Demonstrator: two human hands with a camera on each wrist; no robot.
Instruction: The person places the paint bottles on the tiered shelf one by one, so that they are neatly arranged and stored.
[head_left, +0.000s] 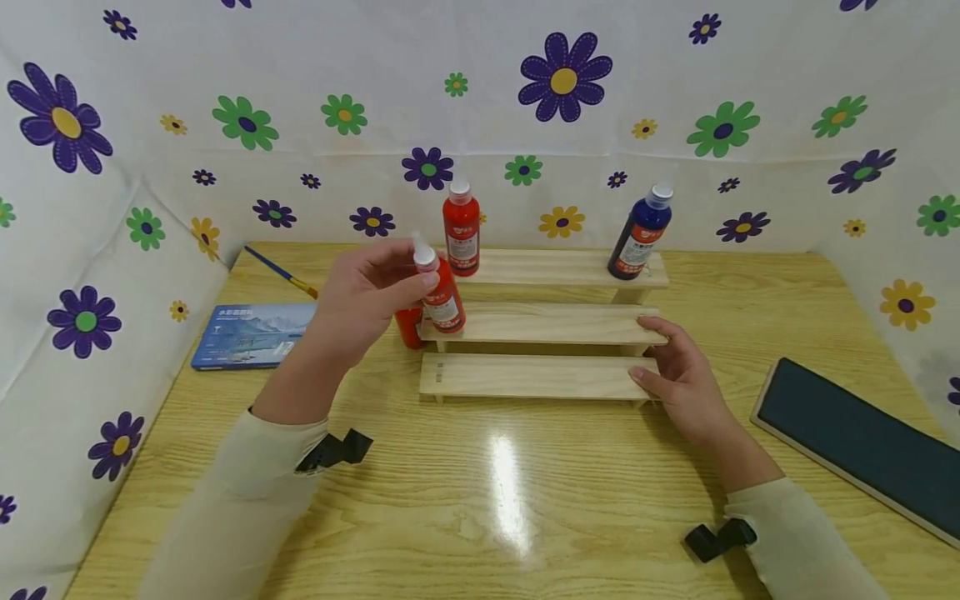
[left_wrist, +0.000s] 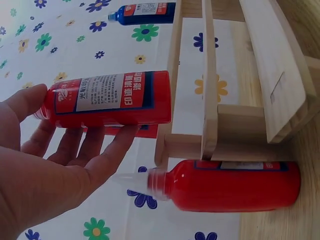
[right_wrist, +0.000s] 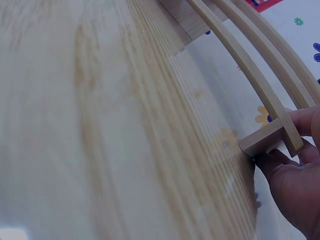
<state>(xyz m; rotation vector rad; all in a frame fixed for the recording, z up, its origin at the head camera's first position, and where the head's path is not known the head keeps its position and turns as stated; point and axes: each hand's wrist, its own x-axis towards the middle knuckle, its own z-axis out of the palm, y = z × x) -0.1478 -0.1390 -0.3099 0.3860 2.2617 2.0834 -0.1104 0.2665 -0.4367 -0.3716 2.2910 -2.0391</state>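
My left hand (head_left: 367, 300) pinches a red ink bottle (head_left: 444, 300) with a white nozzle cap, thumb and fingers near its neck. The bottle tilts slightly over the left end of the middle tier of a three-tier wooden rack (head_left: 525, 375). In the left wrist view the label of this bottle (left_wrist: 110, 97) faces the camera. At the rack's right end, my right hand (head_left: 686, 383) grips the lower tiers; in the right wrist view its fingers (right_wrist: 300, 120) lie around a board's end. A second red bottle (head_left: 462, 225) stands on the top tier's left, a dark blue bottle (head_left: 641, 233) on its right.
Another red bottle (left_wrist: 235, 187) stands on the table beside the rack's left end, mostly hidden in the head view. Farther left lie a blue paint box (head_left: 240, 333) and a paintbrush (head_left: 281, 271). A dark flat pad (head_left: 855, 442) lies at the right. Flowered cloth (head_left: 480, 108) hangs behind.
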